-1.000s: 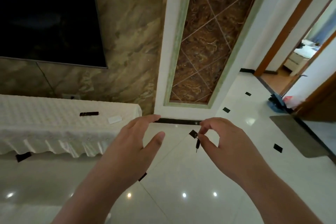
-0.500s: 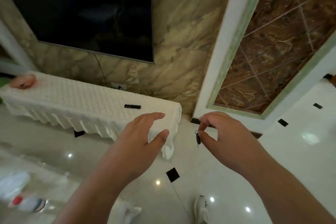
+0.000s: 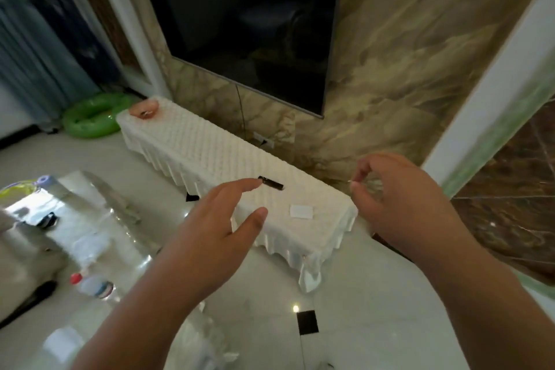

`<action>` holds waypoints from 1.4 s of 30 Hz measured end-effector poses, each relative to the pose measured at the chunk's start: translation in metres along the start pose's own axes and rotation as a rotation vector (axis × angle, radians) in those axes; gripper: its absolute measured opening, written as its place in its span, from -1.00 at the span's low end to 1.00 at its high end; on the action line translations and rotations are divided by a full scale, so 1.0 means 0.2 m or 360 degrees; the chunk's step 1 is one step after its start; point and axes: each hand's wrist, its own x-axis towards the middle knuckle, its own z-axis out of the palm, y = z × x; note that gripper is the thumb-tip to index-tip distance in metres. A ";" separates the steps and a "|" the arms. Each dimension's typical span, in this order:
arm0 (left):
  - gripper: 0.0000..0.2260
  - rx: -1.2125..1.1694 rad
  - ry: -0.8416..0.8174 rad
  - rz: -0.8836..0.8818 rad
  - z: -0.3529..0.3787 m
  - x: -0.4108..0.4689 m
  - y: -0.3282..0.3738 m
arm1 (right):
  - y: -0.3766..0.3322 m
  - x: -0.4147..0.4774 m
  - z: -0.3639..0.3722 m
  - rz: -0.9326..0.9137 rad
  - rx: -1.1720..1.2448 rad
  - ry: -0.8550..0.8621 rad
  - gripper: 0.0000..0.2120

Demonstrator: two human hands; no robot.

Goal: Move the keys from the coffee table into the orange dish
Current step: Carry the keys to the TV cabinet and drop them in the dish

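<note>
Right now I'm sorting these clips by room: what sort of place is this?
Most likely a home living room: a wall-mounted television, a long low cabinet under a white cloth below it, and a glass coffee table on the tiled floor.

White-draped cabinet [image 3: 210,153] bears orange dish [image 3: 144,109], black remote [image 3: 271,183], white card [image 3: 301,210].

My left hand [image 3: 219,219] is out front, palm down, fingers spread & loose. Right hand [image 3: 399,198] raised, thumb & forefinger pinched together.
</note>
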 end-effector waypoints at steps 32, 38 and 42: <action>-0.63 -0.0116 0.0412 -0.0349 -0.52 0.67 -0.83 | -0.75 1.03 0.76 -0.0456 0.0025 -0.0412 -0.97; -0.63 -0.0134 0.0492 -0.0467 -0.70 0.65 -1.07 | -1.09 1.16 0.98 -0.0623 0.0029 -0.0541 -0.95; -0.64 -0.0121 0.0576 -0.0649 -0.80 0.63 -1.20 | -1.27 1.26 1.14 -0.0800 0.0043 -0.0624 -0.95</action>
